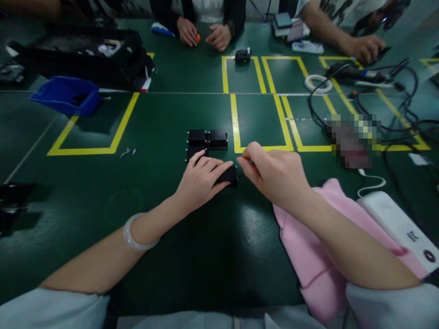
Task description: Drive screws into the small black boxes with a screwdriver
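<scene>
Black block: on the green table, its left part hidden under the left hand.
Left edge: dark parts, cut off by the frame, hard to make out.
Blue bin: farther back, its inside shadowy.
Metal bits: loose, too small to identify.
Similar blocks: three, grouped just beyond the left hand, which partly covers the nearest.
Left hand: clamped on the black block.
Right hand: just right of it, fingers curled; cannot tell whether the tips meet or pinch anything.
Pink cloth: partly hidden by the right forearm.
</scene>
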`<action>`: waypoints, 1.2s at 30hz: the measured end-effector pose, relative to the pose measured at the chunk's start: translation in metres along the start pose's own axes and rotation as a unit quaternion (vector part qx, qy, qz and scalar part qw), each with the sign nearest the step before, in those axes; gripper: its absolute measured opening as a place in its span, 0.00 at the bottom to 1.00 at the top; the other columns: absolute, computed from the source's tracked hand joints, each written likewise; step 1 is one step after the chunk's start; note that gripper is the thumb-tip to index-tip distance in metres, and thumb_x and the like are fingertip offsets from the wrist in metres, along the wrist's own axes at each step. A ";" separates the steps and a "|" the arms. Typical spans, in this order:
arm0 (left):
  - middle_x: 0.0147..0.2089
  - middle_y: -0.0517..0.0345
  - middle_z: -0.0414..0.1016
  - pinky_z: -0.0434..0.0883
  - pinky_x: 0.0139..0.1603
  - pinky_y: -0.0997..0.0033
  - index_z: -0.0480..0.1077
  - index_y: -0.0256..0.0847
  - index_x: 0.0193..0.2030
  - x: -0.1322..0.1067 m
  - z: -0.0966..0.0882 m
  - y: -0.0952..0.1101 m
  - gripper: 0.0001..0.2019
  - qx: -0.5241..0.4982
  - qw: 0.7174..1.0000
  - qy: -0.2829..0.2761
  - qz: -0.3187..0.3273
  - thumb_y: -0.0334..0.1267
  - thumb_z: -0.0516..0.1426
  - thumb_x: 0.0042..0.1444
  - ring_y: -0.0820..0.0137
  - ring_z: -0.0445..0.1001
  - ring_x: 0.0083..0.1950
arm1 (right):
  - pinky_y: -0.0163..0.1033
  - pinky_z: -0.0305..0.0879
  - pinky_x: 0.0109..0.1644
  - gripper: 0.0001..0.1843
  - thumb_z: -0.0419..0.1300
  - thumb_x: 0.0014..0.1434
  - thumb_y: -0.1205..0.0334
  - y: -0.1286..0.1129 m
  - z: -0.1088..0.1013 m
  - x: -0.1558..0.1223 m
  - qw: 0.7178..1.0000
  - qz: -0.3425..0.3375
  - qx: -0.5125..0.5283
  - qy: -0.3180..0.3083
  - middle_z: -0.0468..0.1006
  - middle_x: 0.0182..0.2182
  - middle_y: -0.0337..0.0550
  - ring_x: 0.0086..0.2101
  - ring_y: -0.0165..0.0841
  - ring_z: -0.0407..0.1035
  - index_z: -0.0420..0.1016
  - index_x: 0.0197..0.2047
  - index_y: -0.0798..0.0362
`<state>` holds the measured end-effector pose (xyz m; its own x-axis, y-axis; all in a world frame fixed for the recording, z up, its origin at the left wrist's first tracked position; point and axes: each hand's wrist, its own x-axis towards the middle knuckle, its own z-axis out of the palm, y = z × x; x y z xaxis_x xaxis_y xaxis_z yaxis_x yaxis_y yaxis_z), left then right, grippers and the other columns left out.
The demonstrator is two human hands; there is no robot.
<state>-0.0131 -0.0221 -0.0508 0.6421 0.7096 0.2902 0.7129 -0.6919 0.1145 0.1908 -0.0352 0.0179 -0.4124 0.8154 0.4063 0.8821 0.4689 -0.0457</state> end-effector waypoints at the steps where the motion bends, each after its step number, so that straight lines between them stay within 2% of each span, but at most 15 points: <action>1: 0.52 0.49 0.75 0.58 0.66 0.44 0.68 0.41 0.60 0.000 0.000 0.000 0.20 0.000 1.000 -0.001 0.000 0.42 0.56 0.63 0.57 0.70 0.54 | 0.33 0.41 0.25 0.19 0.44 0.68 0.54 0.000 0.000 0.000 1.000 0.000 -0.003 0.000 0.67 0.17 0.34 0.18 0.24 0.58 0.71 0.36 0.53; 6: 0.52 0.49 0.75 0.58 0.66 0.44 0.68 0.40 0.60 0.000 0.000 0.000 0.20 0.005 1.000 -0.002 0.004 0.43 0.55 0.63 0.58 0.70 0.54 | 0.32 0.42 0.25 0.15 0.44 0.66 0.62 0.001 0.001 -0.001 1.000 -0.015 0.010 0.010 0.68 0.19 0.33 0.20 0.24 0.60 0.71 0.42 0.54; 11: 0.52 0.49 0.75 0.57 0.67 0.45 0.68 0.39 0.60 0.000 0.000 0.000 0.20 0.012 1.000 -0.006 0.005 0.43 0.55 0.63 0.58 0.70 0.54 | 0.34 0.41 0.24 0.18 0.44 0.68 0.55 0.002 0.001 -0.002 0.999 -0.032 -0.012 0.013 0.69 0.18 0.34 0.19 0.25 0.61 0.71 0.36 0.52; 17: 0.52 0.50 0.75 0.57 0.67 0.44 0.68 0.41 0.59 0.001 0.000 0.000 0.19 0.002 1.000 -0.002 0.002 0.43 0.55 0.63 0.58 0.71 0.54 | 0.33 0.44 0.24 0.15 0.44 0.67 0.63 0.001 0.001 -0.003 0.999 -0.033 0.007 0.017 0.71 0.21 0.34 0.21 0.25 0.63 0.70 0.45 0.54; 22: 0.51 0.48 0.75 0.57 0.67 0.43 0.68 0.39 0.60 0.001 0.000 0.000 0.20 0.003 1.000 -0.001 0.004 0.42 0.56 0.63 0.57 0.71 0.54 | 0.34 0.43 0.25 0.17 0.44 0.68 0.56 0.001 0.002 -0.004 0.999 -0.046 0.009 0.018 0.72 0.20 0.34 0.20 0.25 0.63 0.70 0.37 0.52; 27: 0.51 0.48 0.75 0.57 0.67 0.43 0.68 0.38 0.60 0.002 0.000 0.000 0.20 0.006 1.000 -0.002 0.005 0.43 0.55 0.63 0.57 0.71 0.53 | 0.33 0.44 0.25 0.14 0.44 0.67 0.62 0.000 0.004 -0.004 0.999 -0.041 0.000 0.024 0.72 0.21 0.33 0.21 0.24 0.64 0.70 0.42 0.53; 33: 0.51 0.49 0.75 0.57 0.67 0.43 0.67 0.38 0.60 0.002 0.001 0.000 0.21 0.014 1.000 0.000 0.008 0.44 0.55 0.64 0.57 0.71 0.53 | 0.33 0.44 0.25 0.17 0.43 0.69 0.56 0.000 0.004 -0.004 0.998 -0.055 0.014 0.021 0.71 0.20 0.32 0.21 0.24 0.63 0.70 0.37 0.52; 36: 0.51 0.49 0.75 0.57 0.67 0.44 0.67 0.39 0.60 0.001 0.001 0.000 0.21 0.017 1.000 -0.002 0.009 0.44 0.55 0.64 0.57 0.71 0.53 | 0.33 0.43 0.25 0.14 0.45 0.68 0.59 0.000 0.006 -0.005 0.998 -0.051 0.003 0.030 0.70 0.20 0.31 0.20 0.24 0.63 0.70 0.40 0.52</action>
<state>-0.0122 -0.0207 -0.0516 0.6554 0.6982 0.2879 0.7106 -0.6992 0.0780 0.1919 -0.0372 0.0108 -0.4862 0.7415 0.4624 0.8343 0.5512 -0.0066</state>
